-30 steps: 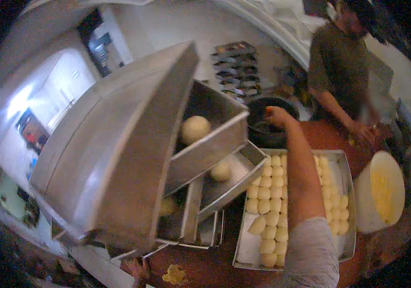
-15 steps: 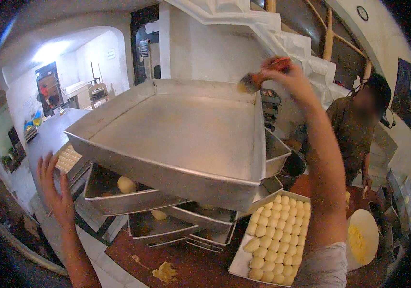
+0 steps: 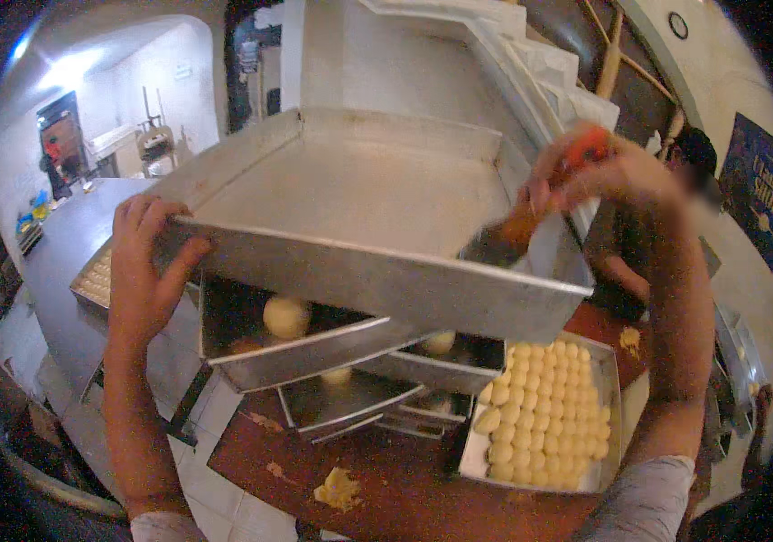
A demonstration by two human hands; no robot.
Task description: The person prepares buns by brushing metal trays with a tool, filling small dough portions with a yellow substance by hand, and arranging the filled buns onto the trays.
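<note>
A large empty metal baking tray [image 3: 350, 208] is held up in front of me, above the table. My left hand [image 3: 144, 262] grips its near left corner. My right hand [image 3: 585, 176] is raised over the tray's right side and holds a brush [image 3: 517, 230] with an orange handle, its bristles touching the tray's inside wall. Below the raised tray lie several stacked metal trays [image 3: 314, 348] with a few round dough balls [image 3: 285, 316] on them. To the right sits a tray filled with rows of small dough pieces [image 3: 544, 411].
A brown table [image 3: 405, 488] carries a lump of dough scraps [image 3: 339, 490]. Another person [image 3: 675, 217] stands behind at the right. A grey counter [image 3: 70, 244] with a further tray of dough pieces [image 3: 93, 275] runs along the left. White stairs rise behind.
The raised tray has come level and nearer to me. My left hand has taken its near left corner. My right hand has lowered the brush onto the tray's right inner side.
</note>
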